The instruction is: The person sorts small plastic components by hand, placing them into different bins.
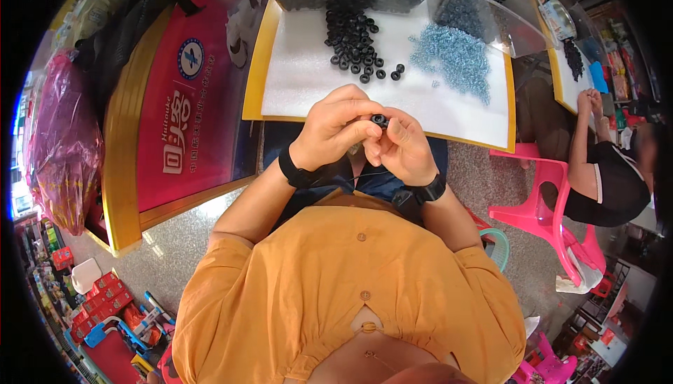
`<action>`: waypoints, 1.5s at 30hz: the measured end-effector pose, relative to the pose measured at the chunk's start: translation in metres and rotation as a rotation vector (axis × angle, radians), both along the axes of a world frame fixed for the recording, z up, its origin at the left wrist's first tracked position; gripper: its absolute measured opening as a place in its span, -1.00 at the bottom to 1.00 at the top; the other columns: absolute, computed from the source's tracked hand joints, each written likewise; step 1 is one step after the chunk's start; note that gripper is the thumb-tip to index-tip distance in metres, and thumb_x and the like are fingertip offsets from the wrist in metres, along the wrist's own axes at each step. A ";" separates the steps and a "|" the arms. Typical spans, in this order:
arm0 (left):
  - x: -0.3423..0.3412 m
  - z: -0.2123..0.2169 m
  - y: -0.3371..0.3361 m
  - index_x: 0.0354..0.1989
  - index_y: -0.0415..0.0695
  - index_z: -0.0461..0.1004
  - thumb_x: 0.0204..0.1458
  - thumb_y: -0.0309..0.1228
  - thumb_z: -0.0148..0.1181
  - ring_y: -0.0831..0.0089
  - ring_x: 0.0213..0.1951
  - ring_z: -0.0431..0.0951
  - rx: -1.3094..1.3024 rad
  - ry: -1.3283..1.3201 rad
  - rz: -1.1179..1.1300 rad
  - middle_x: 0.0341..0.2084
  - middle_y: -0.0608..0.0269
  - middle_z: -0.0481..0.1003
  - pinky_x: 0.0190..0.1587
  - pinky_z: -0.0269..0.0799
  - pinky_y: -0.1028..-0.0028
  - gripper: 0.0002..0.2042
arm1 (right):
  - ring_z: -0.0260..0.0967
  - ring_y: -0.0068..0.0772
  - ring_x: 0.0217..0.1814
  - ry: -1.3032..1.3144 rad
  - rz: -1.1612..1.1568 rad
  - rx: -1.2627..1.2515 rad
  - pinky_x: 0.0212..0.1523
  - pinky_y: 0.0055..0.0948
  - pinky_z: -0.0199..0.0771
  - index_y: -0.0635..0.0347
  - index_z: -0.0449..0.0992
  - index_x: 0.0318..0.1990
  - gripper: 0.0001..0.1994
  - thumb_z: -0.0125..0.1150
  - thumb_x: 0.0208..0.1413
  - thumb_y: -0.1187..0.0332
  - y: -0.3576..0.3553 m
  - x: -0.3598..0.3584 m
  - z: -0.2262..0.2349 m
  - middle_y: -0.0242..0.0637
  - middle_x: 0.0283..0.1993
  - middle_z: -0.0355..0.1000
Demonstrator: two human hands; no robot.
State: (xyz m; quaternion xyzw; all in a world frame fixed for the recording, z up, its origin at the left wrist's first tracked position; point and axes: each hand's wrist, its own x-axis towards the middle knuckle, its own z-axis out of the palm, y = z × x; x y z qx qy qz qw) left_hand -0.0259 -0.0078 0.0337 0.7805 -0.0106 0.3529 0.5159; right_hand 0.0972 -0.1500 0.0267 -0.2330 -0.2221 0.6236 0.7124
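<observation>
Between the fingers [361, 130], one black ring [379, 120]

Head-worn view — close, facing down

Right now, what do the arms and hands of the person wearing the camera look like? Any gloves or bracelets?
No gloves: the left hand and right hand are bare. Each wrist wears a black band; the right band has a dark, boxy piece beside it. The mustard-orange sleeves are short and loose, leaving the forearms bare.
</observation>
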 end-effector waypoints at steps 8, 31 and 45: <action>0.003 0.006 -0.006 -0.11 -0.18 0.63 0.11 -0.34 0.34 0.48 -0.37 0.43 -0.041 -0.015 -0.045 -0.42 0.32 0.42 -0.29 0.35 0.52 -0.76 | 0.41 -0.48 -0.36 0.046 -0.008 0.093 -0.39 -0.47 0.49 0.36 0.47 0.00 -0.68 0.18 0.32 0.23 0.001 0.002 -0.008 -0.23 -0.27 0.46; 0.015 -0.037 0.012 -0.12 -0.23 0.61 0.23 -0.36 0.17 0.29 -0.18 0.55 -0.234 0.293 0.133 -0.26 0.13 0.59 -0.10 0.44 0.41 -0.79 | 0.47 -0.47 -0.28 -1.943 -1.123 -0.090 -0.21 -0.49 0.49 0.15 0.55 0.08 -0.63 0.35 0.15 0.24 0.056 0.221 0.106 -0.29 -0.09 0.53; 0.015 -0.034 0.016 -0.17 -0.18 0.64 0.19 -0.35 0.25 0.36 -0.23 0.57 -0.246 0.312 0.060 -0.31 0.18 0.60 -0.15 0.46 0.45 -0.82 | 0.46 0.07 0.00 -2.070 -0.473 -0.275 0.04 -0.16 0.49 0.21 0.61 -0.08 -0.75 0.29 0.09 0.36 0.037 0.141 0.000 -0.05 -0.03 0.48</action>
